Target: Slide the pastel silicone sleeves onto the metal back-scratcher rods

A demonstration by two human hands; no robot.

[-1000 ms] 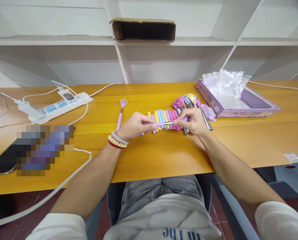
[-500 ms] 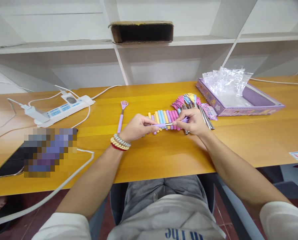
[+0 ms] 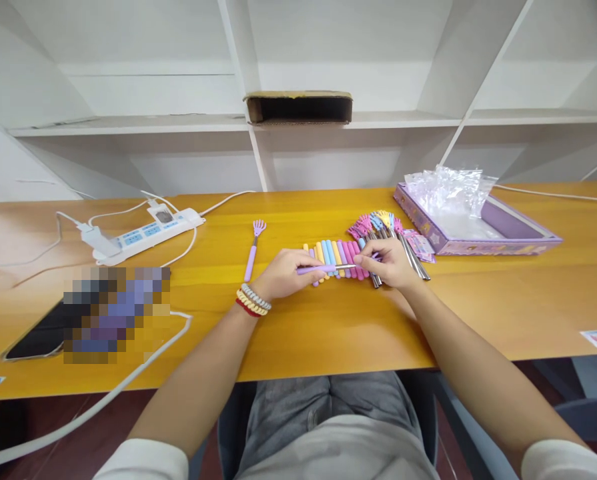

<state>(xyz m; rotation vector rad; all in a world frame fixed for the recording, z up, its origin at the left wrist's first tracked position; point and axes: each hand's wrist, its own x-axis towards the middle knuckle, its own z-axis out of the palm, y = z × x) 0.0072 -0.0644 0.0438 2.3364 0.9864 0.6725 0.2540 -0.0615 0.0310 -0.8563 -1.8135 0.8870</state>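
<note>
White shelving (image 3: 343,63): it stands behind the back edge of the worktop, and one cardboard box (image 3: 299,109) lies open toward the person on it.
Worktop (image 3: 338,340): wooden and orange-yellow, it carries all the things below, directly or in the hands above it.
Purple tray (image 3: 498,247): it is placed near the back edge, toward the right side; clear bags (image 3: 445,187) are heaped in it.
Power strip (image 3: 149,235): it lies at an angle toward the back left corner, with plugs in it.
Metal rods (image 3: 412,252): a bundle with pink, blue and yellow hand-shaped heads, just beside the tray, partly hidden behind the right hand.
Coloured handles (image 3: 328,250): a row between the two hands, set back from the front edge.
Left hand (image 3: 284,272): its fingers are closed around the purple grip of the held scratcher (image 3: 323,269).
Right hand (image 3: 392,261): thumb and fingers are pinched together on the metal part, close to the head (which these fingers mostly cover).
Held scratcher: it is nearly level, in front of the row, between both hands.
Loose scratcher (image 3: 253,252): also purple, it lies left of the row, its head toward the back edge.
</note>
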